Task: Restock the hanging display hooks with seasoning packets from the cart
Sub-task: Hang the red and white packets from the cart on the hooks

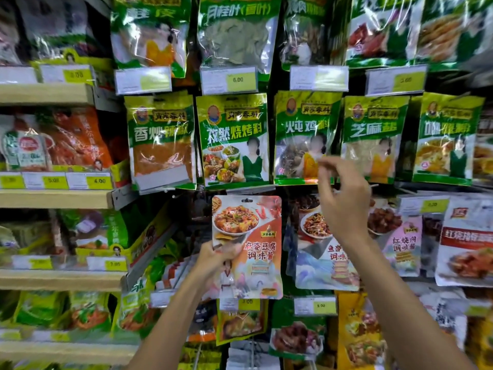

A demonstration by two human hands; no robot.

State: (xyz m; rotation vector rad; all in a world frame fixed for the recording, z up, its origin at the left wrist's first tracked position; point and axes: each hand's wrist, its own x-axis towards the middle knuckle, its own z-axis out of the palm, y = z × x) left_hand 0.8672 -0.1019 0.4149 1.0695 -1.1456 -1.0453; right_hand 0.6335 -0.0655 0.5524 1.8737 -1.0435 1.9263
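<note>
One sauce packet (248,247) in hand, orange-faced, upright, hang-hole at the top.
- Left grip (218,259): fingers and thumb curled round the packet's lower left edge, holding it flat-on to the display. I cannot tell whether the hole has met a hook.
- Right grip (344,201): raised just right of the packet, fingers loosely bent. Nothing is in it, as far as the blur shows.
- Neighbouring packet (312,263): hangs just beside the held one, partly behind the right arm.
- Green packets (234,140): a full row above, with price tags (237,80) over them.
- Wooden shelf (53,198): stocked, to the left.
- Cart: not in view.

Status, by judgement: most hooks look filled. This packet is not yet hung, and the stock left to hang is unknown.
</note>
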